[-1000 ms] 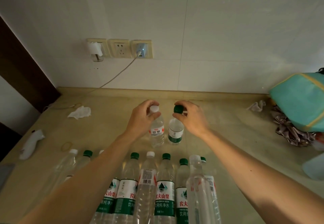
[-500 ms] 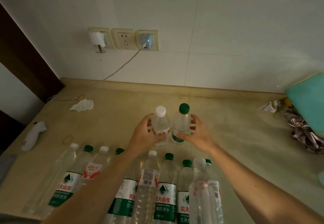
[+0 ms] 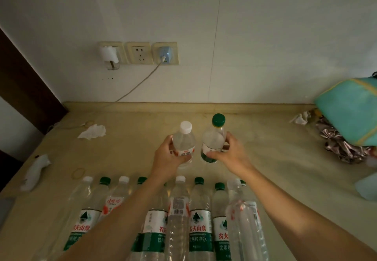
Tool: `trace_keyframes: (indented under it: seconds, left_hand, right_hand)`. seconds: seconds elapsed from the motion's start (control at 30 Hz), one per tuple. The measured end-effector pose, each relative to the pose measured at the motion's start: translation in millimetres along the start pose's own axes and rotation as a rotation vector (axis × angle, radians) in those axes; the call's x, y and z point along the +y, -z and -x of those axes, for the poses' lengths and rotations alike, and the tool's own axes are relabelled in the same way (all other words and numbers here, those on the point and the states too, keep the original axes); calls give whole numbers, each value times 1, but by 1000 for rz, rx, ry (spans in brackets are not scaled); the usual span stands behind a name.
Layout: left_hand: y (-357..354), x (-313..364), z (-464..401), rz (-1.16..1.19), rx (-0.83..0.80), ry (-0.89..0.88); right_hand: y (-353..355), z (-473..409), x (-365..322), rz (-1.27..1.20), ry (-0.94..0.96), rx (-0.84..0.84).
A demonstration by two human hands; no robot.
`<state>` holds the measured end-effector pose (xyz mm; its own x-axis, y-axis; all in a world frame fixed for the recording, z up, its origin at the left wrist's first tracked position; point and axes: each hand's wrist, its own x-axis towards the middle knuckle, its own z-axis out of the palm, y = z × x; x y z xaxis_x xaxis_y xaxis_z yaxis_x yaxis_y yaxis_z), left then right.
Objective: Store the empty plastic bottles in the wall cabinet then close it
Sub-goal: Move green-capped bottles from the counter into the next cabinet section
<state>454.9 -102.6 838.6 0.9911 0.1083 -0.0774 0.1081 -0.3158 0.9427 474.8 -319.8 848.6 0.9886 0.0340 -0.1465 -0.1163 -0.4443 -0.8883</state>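
My left hand (image 3: pixel 167 159) grips a small clear bottle with a white cap (image 3: pixel 183 142) around its body. Beside it, my right hand (image 3: pixel 231 154) holds a small bottle with a green cap (image 3: pixel 213 138). Both bottles are upright and lifted a little above the beige counter (image 3: pixel 130 144), side by side. A row of several larger empty bottles (image 3: pixel 199 215) stands along the near edge below my forearms, some with green caps and green labels, some with white caps. No wall cabinet is in view.
Crumpled tissues (image 3: pixel 92 132) lie at the left, with a white object (image 3: pixel 34 171) and a rubber band (image 3: pixel 78 173) nearer me. A teal bag (image 3: pixel 348 115) and shiny fabric (image 3: pixel 342 146) fill the right side. Wall sockets with a charger cable (image 3: pixel 163 55) sit above the counter.
Both hands have slid from the caps down to the bottle bodies and lifted the two small bottles off the counter, toward me.
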Motion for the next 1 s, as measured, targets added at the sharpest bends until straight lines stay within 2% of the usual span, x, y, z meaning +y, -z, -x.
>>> trace_keyframes:
  seconds: [0.1, 0.23, 0.57, 0.7, 0.83, 1.0]
  left_hand:
    - [19, 28, 4, 56, 12, -75]
    - [46, 98, 15, 133, 20, -225]
    - [127, 324, 87, 238, 66, -791]
    - [158, 400, 119, 263, 118, -942]
    - [181, 463, 135, 300, 143, -998]
    - [188, 523, 126, 283, 162, -944]
  right_hand:
    - [13, 23, -38, -24, 43, 74]
    - [34, 60, -101, -99, 150, 228]
    - [113, 160, -294, -270, 606, 510]
    - [146, 191, -369, -297, 791, 587]
    - [179, 211, -427, -300, 904, 632]
    - [219, 209, -470, -254, 929, 671]
